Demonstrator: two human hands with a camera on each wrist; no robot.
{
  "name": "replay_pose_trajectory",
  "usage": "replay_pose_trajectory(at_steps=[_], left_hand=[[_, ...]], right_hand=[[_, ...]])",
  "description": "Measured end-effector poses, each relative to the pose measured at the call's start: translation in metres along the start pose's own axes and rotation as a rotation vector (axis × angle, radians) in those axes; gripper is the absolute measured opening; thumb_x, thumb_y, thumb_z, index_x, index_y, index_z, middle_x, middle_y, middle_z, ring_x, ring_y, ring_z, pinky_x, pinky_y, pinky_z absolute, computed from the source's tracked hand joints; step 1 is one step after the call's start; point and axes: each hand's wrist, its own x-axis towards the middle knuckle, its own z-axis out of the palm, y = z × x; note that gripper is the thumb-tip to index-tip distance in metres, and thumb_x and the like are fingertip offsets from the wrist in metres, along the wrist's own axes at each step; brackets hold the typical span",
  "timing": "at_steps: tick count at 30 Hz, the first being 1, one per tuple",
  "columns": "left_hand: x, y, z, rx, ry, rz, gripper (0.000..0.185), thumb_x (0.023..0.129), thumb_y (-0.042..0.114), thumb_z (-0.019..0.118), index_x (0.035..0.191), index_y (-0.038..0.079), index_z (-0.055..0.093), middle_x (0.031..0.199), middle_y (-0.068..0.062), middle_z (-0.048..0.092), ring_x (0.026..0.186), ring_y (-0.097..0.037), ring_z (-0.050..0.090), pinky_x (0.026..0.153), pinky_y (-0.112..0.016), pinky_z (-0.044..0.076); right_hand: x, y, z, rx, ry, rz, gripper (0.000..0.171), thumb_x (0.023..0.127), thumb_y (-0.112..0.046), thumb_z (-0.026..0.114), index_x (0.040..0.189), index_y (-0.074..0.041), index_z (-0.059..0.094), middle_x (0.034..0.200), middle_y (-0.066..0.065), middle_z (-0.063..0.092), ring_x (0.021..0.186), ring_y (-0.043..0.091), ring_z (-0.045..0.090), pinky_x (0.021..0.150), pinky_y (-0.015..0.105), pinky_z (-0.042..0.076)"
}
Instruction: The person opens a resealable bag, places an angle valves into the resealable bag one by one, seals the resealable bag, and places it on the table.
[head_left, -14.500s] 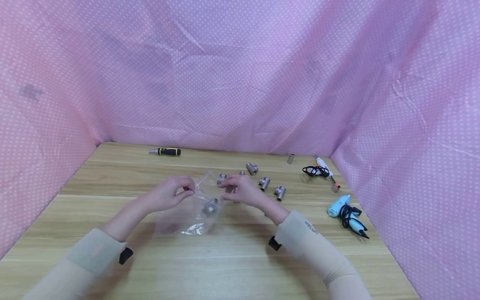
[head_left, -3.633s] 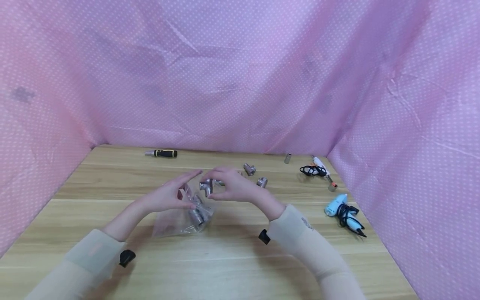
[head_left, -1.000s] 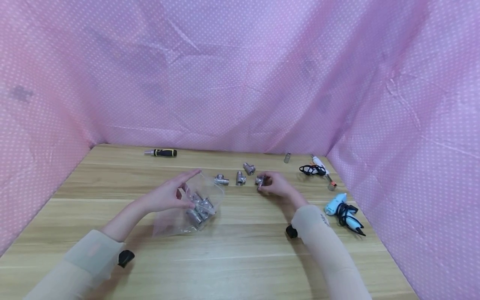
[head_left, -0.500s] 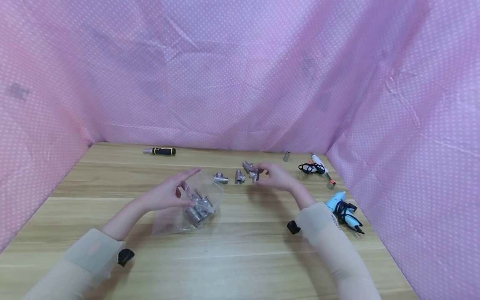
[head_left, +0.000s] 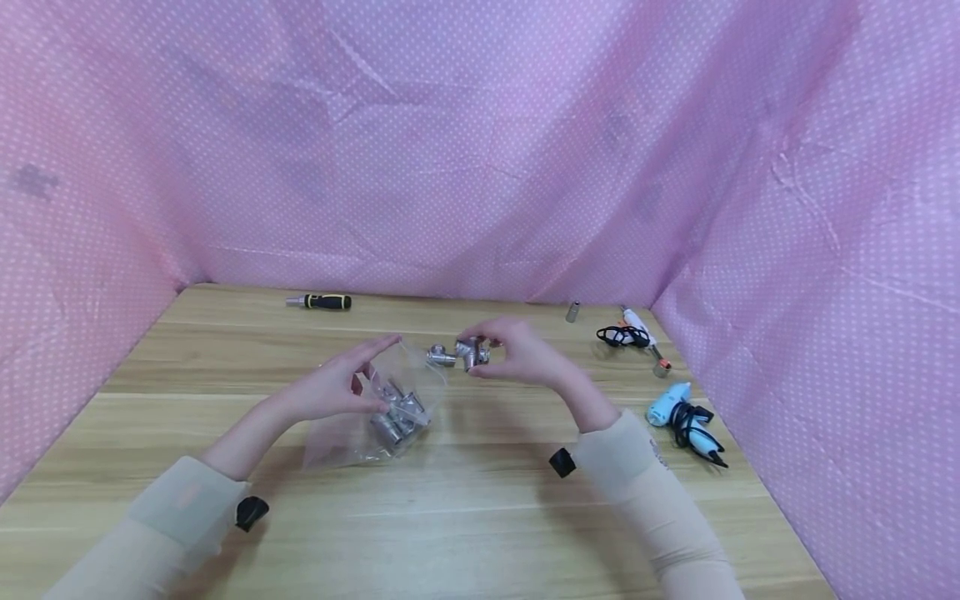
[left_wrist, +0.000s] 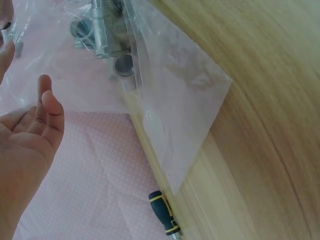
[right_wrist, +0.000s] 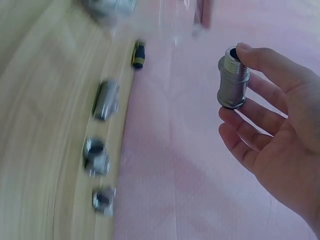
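Note:
My left hand (head_left: 366,377) holds up the mouth of a clear plastic bag (head_left: 352,437) that lies on the wooden table (head_left: 465,517). Several metal pipe fittings (head_left: 396,413) sit inside it, and they show through the plastic (left_wrist: 175,100) as a cluster of fittings (left_wrist: 107,35) beyond my left hand (left_wrist: 27,145). My right hand (head_left: 491,354) pinches one threaded metal fitting (head_left: 472,353) in the air just right of the bag's mouth. In the right wrist view this fitting (right_wrist: 233,85) stands upright between the thumb and fingers of my right hand (right_wrist: 240,80).
Loose fittings (right_wrist: 106,100) lie in a row on the table; one fitting (head_left: 441,357) lies beside the bag's mouth. A black-and-yellow screwdriver (head_left: 324,302) lies at the back. At the right lie a small metal piece (head_left: 572,312), a white corded tool (head_left: 633,333) and a blue glue gun (head_left: 684,415). Pink cloth walls surround the table.
My right hand picked a fitting off the table at the right and carried it left, up to the bag's mouth. My left hand and the bag stayed in place.

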Motion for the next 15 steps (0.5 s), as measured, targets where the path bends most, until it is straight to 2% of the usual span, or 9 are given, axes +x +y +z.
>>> replay_pose_trajectory(at_steps=[4,9,15], left_hand=[[0.001,0.001,0.000,0.000,0.004,0.011,0.098,0.073,0.028,0.081,0.151,0.016,0.024,0.140,-0.014,0.040,0.081,-0.022,0.056,0.066,-0.026,0.052],[0.000,0.001,0.001,0.000,0.009,0.020,0.097,0.073,0.027,0.081,0.151,0.018,0.024,0.142,-0.015,0.039,0.081,-0.016,0.056,0.066,-0.025,0.052],[-0.002,0.001,0.000,-0.008,0.007,0.014,0.097,0.073,0.030,0.081,0.151,0.021,0.023,0.143,-0.010,0.038,0.083,-0.013,0.056,0.066,-0.025,0.052]], right_hand=[[0.010,-0.013,0.013,0.026,-0.003,-0.063,0.048,0.078,-0.026,0.078,0.121,-0.014,0.063,0.109,-0.002,0.066,0.094,0.012,0.060,0.081,0.027,0.051],[0.023,-0.021,0.034,0.052,-0.021,-0.146,0.045,0.077,-0.022,0.079,0.118,-0.009,0.064,0.111,0.001,0.066,0.096,0.011,0.060,0.082,0.025,0.052],[0.031,-0.027,0.059,0.060,-0.055,-0.154,0.043,0.076,-0.024,0.080,0.114,-0.011,0.065,0.114,-0.001,0.065,0.102,0.008,0.057,0.085,0.024,0.051]])
